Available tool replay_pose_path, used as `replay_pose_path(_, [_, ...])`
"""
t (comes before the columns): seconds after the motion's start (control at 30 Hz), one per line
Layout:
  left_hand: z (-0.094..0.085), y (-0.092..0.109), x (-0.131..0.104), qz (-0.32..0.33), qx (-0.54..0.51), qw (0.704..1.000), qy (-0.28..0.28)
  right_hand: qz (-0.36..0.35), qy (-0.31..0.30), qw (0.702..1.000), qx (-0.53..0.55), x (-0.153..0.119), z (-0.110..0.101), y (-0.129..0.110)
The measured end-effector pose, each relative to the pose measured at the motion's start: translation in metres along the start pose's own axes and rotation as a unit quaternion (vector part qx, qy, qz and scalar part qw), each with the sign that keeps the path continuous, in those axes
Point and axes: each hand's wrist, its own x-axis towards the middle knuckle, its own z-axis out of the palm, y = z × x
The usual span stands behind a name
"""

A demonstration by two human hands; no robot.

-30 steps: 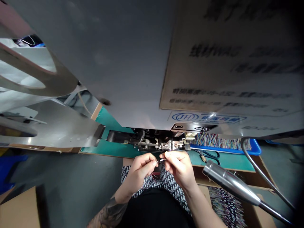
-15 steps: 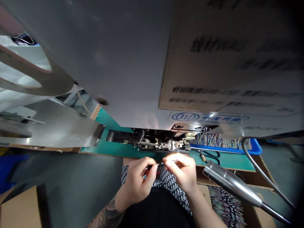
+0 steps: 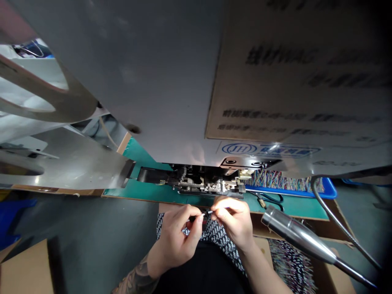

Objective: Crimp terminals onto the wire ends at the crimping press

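My left hand (image 3: 179,232) is closed in a pinch over my lap, thumb and forefinger on a small pale wire end. Opposite it, my right hand (image 3: 235,223) is also closed, pinching a thin white wire (image 3: 210,212) whose tip points at the left fingertips. A small gap shows between the two sets of fingertips; whether both hold the same wire I cannot tell. Something dark lies just behind them, too small to make out. Just beyond my hands is the metal mechanism (image 3: 211,187) of a grey machine (image 3: 171,81) marked JH.
On the green tabletop (image 3: 147,195), a blue tray (image 3: 330,190) holds many coloured wires (image 3: 284,181). Dark-handled scissors (image 3: 272,199) lie before it. A metal lamp-like tube (image 3: 300,234) juts in at right. More wires (image 3: 290,265) lie in a box below. A metal guide (image 3: 70,159) extends left.
My right fingers have shifted slightly, and the white wire now shows more clearly between the fingertips. My left hand has barely moved.
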Motion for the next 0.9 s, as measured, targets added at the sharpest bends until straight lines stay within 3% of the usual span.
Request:
replay_pose_path(0.23, [0.009,-0.006,0.009,-0.040,-0.033,0.998,0.018,0.069,0.121,0.989,-0.038,-0.001,0.010,-0.002])
replay_pose_path(0.47, [0.020,-0.010,0.017,-0.068,-0.043,0.996,0.040,0.087,0.180,0.980,-0.017,0.009,0.015,0.007])
replay_pose_path(0.67, [0.022,-0.008,0.019,-0.070,-0.042,0.995,0.049,0.133,0.197,0.970,0.060,0.016,0.026,-0.003])
replay_pose_path(0.9, [0.022,-0.007,0.021,-0.077,-0.055,0.994,0.054,0.131,0.211,0.965,0.089,0.020,0.033,-0.008])
